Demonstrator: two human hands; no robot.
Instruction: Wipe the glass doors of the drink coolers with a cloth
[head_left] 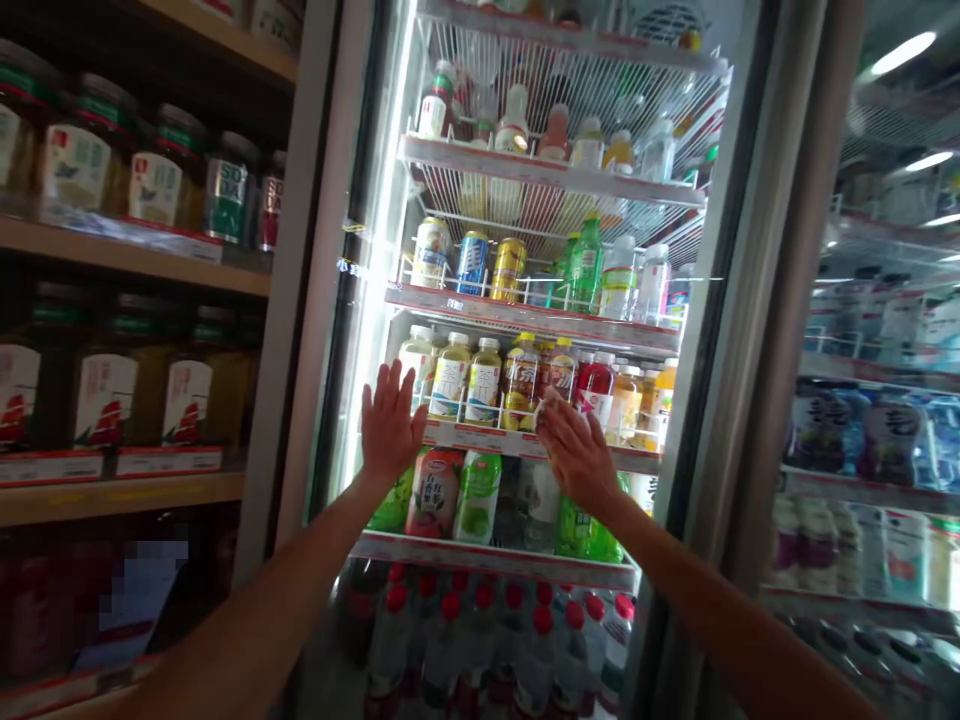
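My left hand (392, 425) is raised with its palm forward and fingers spread, and holds nothing. It appears to rest flat on the glass door (352, 330) of a lit drinks fridge. Over to the right, my right hand (577, 450) is pressed forward with a small white cloth or tissue (551, 402) under its fingertips. The exact kind of the white wad is too small to tell. Behind the hands, tea bottles (484, 380) and yellow-capped bottles (521, 375) stand on a wire shelf. Part of the shelf's front edge is hidden by the right hand.
Wooden shelves (135, 235) with large labelled bottles stand to the left. A metal door frame (750, 330) runs down the right side, with another stocked fridge (870, 495) beyond it. Red-capped bottles (450, 640) fill the bottom.
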